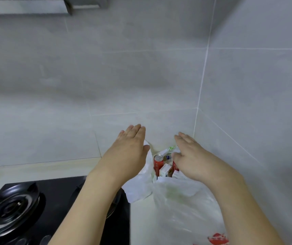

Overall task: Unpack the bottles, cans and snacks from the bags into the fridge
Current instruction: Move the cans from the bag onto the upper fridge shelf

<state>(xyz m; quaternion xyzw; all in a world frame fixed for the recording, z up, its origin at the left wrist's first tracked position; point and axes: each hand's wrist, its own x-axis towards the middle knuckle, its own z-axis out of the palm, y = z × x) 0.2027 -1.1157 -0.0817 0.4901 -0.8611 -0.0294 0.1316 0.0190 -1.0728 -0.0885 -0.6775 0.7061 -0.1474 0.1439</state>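
Observation:
A white plastic bag (180,197) stands open on the pale counter in the corner of the tiled walls. Inside it a red can (158,162) stands upright beside a small white carton (164,169), a bottle cap (167,157) and another red item partly hidden by my right hand. My left hand (129,152) hovers flat, fingers straight, over the bag's left edge. With its fingers extended, my right hand (189,154) hovers over the bag's right side and holds nothing. No fridge is in view.
A black gas hob (58,200) with a round burner (12,206) lies at the lower left, my left forearm above it. A second bag with a red print (217,238) sits at the bottom right. A range hood (26,6) hangs top left.

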